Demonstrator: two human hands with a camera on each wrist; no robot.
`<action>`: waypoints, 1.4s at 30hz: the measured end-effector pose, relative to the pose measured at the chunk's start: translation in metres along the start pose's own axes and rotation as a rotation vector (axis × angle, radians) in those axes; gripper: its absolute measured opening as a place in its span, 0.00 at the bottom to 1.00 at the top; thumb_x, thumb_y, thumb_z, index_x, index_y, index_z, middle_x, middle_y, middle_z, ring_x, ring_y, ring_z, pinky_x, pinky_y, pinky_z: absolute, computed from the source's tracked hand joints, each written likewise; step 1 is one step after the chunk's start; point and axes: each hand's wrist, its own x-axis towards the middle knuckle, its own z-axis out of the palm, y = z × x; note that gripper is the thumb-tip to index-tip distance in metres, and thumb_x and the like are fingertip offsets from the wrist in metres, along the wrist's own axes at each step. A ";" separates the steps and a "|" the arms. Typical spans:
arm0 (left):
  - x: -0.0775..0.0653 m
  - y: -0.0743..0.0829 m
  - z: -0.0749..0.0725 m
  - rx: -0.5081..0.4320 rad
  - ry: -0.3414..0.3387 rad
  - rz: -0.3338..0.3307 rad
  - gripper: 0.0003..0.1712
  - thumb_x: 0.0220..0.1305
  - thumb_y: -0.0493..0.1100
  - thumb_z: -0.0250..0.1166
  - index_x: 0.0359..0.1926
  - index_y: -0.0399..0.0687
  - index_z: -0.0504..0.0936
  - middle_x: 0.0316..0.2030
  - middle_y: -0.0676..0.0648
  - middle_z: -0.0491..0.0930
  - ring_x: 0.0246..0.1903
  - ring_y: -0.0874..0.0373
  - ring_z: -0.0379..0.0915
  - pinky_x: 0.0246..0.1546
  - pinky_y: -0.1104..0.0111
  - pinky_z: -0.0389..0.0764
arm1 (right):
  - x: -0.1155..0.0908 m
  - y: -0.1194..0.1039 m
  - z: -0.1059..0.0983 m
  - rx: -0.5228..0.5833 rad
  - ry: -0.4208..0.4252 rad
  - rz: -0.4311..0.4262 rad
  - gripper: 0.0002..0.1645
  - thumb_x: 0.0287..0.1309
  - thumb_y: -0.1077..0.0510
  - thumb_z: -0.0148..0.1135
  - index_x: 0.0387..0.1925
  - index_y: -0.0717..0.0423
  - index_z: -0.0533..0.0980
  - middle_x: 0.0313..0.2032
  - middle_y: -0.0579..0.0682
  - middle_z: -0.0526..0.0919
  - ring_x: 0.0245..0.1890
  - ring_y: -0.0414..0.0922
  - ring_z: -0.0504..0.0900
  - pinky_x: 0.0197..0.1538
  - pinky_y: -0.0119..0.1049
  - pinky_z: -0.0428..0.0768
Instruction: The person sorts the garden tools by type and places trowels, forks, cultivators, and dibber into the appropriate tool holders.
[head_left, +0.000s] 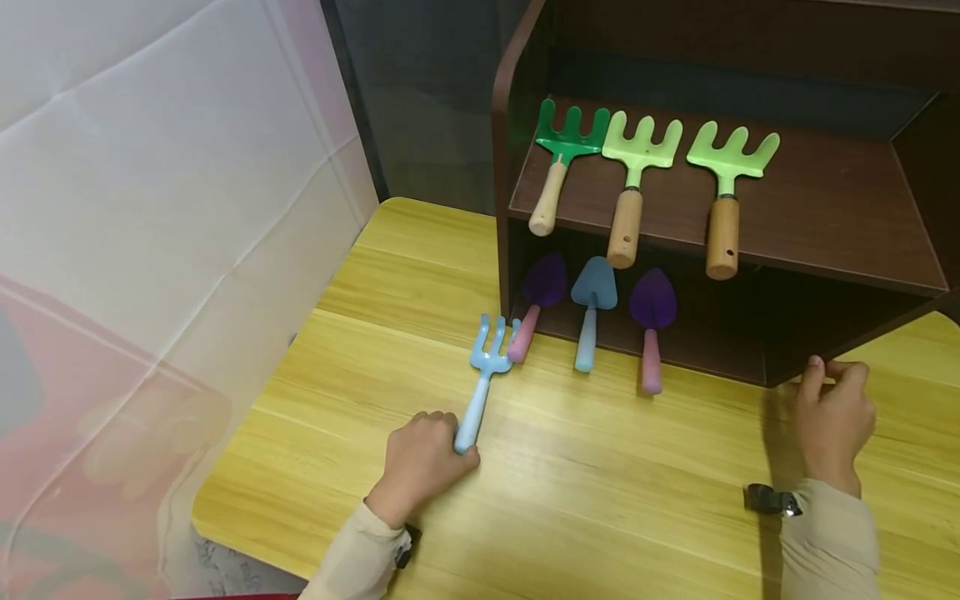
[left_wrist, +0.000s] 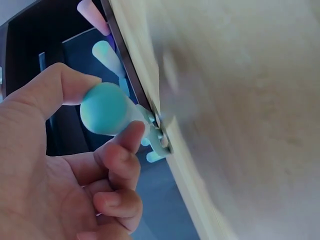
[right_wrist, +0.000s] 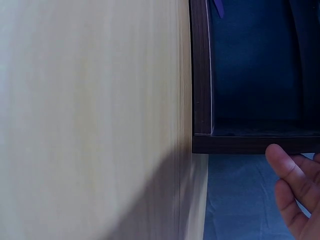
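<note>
My left hand (head_left: pixel 423 458) pinches the handle end of a light blue hand fork (head_left: pixel 491 360) between thumb and index finger. The fork's tines point toward the lower left corner of a dark brown shelf (head_left: pixel 832 204); one tine is partly hidden behind a pink trowel handle. In the left wrist view the rounded teal butt of the fork handle (left_wrist: pixel 105 109) faces the camera, the other fingers loosely bent below it. At the shelf's lower right corner is my right hand (head_left: pixel 834 417), holding nothing. In the right wrist view its thumb tip (right_wrist: pixel 276 152) is right at the shelf's side panel (right_wrist: pixel 230 145).
Inside the lower tier lie a purple trowel (head_left: pixel 546 279), a blue trowel (head_left: pixel 595 283) and another purple trowel (head_left: pixel 654 300), handles jutting out over the yellow table (head_left: pixel 570 483). Above them rest a dark green fork (head_left: pixel 572 146) and two light green forks (head_left: pixel 642 152), wooden handles overhanging.
</note>
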 end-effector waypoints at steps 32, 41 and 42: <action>-0.007 -0.030 -0.023 -0.074 0.465 0.018 0.14 0.42 0.46 0.69 0.24 0.44 0.75 0.19 0.48 0.72 0.17 0.59 0.59 0.11 0.72 0.56 | -0.001 -0.003 0.003 0.017 0.039 -0.008 0.24 0.68 0.49 0.45 0.48 0.68 0.69 0.36 0.76 0.80 0.40 0.73 0.76 0.41 0.63 0.64; -0.008 -0.037 -0.031 -0.042 0.656 0.095 0.13 0.41 0.46 0.66 0.24 0.42 0.73 0.19 0.45 0.73 0.17 0.57 0.62 0.11 0.74 0.54 | -0.002 -0.002 0.001 0.006 0.016 0.012 0.25 0.69 0.48 0.44 0.49 0.68 0.69 0.37 0.76 0.80 0.41 0.73 0.77 0.42 0.62 0.64; -0.008 -0.037 -0.032 -0.043 0.674 0.101 0.13 0.41 0.46 0.65 0.24 0.42 0.73 0.19 0.45 0.73 0.16 0.57 0.62 0.11 0.75 0.54 | -0.002 -0.001 0.001 0.006 0.014 0.014 0.25 0.69 0.48 0.44 0.49 0.68 0.69 0.37 0.76 0.80 0.41 0.73 0.77 0.42 0.62 0.64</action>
